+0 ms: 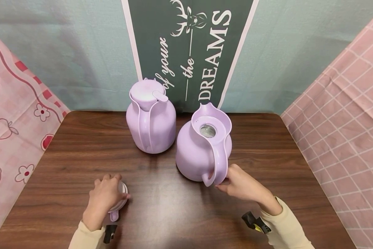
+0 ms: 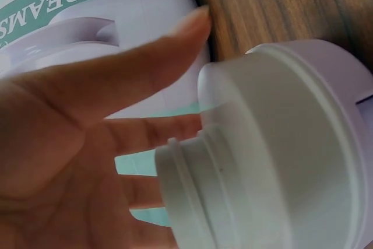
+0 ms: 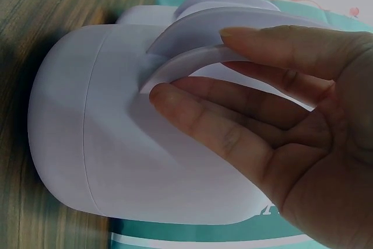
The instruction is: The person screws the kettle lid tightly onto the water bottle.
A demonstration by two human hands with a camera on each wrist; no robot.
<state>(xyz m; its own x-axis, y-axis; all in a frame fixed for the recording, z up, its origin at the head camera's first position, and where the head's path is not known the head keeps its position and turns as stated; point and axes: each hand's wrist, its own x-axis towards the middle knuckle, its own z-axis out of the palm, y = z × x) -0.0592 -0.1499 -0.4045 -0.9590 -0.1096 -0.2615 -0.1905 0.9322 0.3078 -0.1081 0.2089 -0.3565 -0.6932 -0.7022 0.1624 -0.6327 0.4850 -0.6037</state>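
Head | jug hndl (image 1: 220, 160) in R fingers (image 1: 233, 172) | lid (image 1: 121, 204) at L fingers (image 1: 116, 177)

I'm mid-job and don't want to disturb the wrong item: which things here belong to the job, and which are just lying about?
Likely in the job:
- open purple jug, right hand on its handle
- stopper lid, left hand at it

Likely just lying about:
- lidded purple jug, touched by neither hand
- dark green banner behind the table, backdrop only

Wood-grain table (image 1: 170, 211), teal backdrop (image 1: 90, 65) behind, pink gridded sheet (image 1: 345, 121) right
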